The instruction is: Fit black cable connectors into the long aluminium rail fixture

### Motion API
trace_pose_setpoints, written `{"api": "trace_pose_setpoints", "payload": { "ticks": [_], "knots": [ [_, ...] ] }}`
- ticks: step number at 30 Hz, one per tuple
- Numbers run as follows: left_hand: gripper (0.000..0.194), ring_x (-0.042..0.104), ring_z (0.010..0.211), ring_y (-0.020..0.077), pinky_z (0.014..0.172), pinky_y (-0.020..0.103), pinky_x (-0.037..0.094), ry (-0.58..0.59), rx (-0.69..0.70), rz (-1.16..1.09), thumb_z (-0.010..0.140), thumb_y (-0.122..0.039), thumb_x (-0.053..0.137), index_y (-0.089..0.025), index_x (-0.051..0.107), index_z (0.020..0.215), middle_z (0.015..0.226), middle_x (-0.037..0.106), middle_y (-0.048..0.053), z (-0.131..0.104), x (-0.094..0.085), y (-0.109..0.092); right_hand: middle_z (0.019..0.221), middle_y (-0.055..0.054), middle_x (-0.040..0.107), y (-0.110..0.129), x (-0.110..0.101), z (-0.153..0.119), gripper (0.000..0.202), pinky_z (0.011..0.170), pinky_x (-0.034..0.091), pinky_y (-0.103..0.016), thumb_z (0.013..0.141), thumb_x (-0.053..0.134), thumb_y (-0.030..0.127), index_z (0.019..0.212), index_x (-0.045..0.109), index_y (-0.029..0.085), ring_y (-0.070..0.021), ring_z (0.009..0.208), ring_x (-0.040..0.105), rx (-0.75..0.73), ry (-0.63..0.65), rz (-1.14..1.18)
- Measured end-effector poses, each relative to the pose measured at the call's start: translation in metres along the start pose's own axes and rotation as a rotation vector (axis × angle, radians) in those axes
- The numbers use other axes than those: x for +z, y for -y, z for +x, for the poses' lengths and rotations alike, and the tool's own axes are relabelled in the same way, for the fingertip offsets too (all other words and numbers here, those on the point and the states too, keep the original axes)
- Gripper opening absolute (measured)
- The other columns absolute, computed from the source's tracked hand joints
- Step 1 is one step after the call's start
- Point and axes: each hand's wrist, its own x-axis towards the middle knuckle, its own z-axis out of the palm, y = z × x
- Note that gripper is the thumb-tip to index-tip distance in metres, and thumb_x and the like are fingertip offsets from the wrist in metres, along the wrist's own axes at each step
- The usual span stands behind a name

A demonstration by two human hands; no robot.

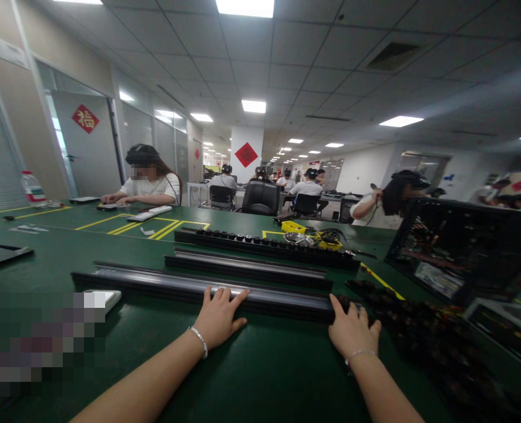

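A long dark rail with a shiny channel (pixel 154 282) lies across the green table (pixel 260 376), nearest to me. My left hand (pixel 219 314) rests with spread fingers on its near edge, right of the middle. At the rail's right end, my right hand (pixel 355 329) touches it with its fingers apart. Behind it is a shorter rail (pixel 251 265) of the same kind. Farther back, a third rail (pixel 264 244) carries a row of small black parts. A heap of small black parts (pixel 423 335) lies right of my right hand.
An open computer case (pixel 467 252) stands at the right. Yellow trays (pixel 293 227), a metal dish (pixel 298 239) and cables sit behind the rails. People work across the table. A bottle (pixel 33 189) stands far left; a white device (pixel 104 301) lies near left.
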Motion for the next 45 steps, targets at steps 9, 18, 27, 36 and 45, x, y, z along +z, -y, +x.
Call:
{"api": "trace_pose_setpoints", "payload": {
  "ticks": [9,18,27,36,45],
  "knots": [
    [0.064,0.045,0.114,0.0303,0.101,0.056,0.016,-0.009,0.006,0.006,0.081,-0.051,0.050,-0.038,0.028,0.139,0.115,0.055,0.009,0.000,0.003,0.002,0.141,-0.013,0.036,-0.006,0.001,0.003,0.061,0.099,0.019,-0.058,0.083,0.032,0.025,0.143,0.023,0.033,-0.0352,0.131,0.028,0.015,-0.011,0.017],
    [0.062,0.045,0.114,0.0303,0.100,0.057,0.017,-0.020,0.014,-0.002,0.081,-0.051,0.049,-0.038,0.029,0.138,0.115,0.054,0.010,0.000,0.003,0.003,0.142,-0.013,0.035,-0.006,-0.001,0.002,0.061,0.099,0.019,-0.058,0.083,0.029,0.022,0.143,0.022,0.034,-0.0352,0.131,0.027,0.019,0.009,0.021],
    [0.063,0.045,0.113,0.0300,0.101,0.056,0.016,-0.011,0.003,0.003,0.080,-0.051,0.051,-0.038,0.029,0.138,0.114,0.054,0.009,0.000,0.002,0.001,0.141,-0.013,0.036,-0.006,0.000,0.003,0.061,0.098,0.019,-0.059,0.083,0.030,0.024,0.143,0.022,0.031,-0.0361,0.131,0.027,0.042,0.005,0.034],
    [0.063,0.046,0.113,0.0301,0.100,0.057,0.017,-0.026,0.013,0.008,0.080,-0.051,0.050,-0.039,0.028,0.138,0.113,0.055,0.009,0.001,0.003,0.002,0.144,-0.013,0.032,-0.011,0.000,0.005,0.061,0.099,0.020,-0.059,0.083,0.032,0.027,0.143,0.022,0.032,-0.0374,0.133,0.023,0.077,0.033,0.073],
    [0.064,0.046,0.113,0.0301,0.101,0.057,0.016,-0.011,0.011,0.001,0.080,-0.051,0.050,-0.038,0.028,0.139,0.114,0.054,0.010,0.000,0.004,0.002,0.146,-0.012,0.029,-0.012,-0.004,0.006,0.061,0.100,0.019,-0.058,0.083,0.031,0.028,0.143,0.020,0.035,-0.0380,0.134,0.021,0.098,0.074,0.079]
  ]
}}
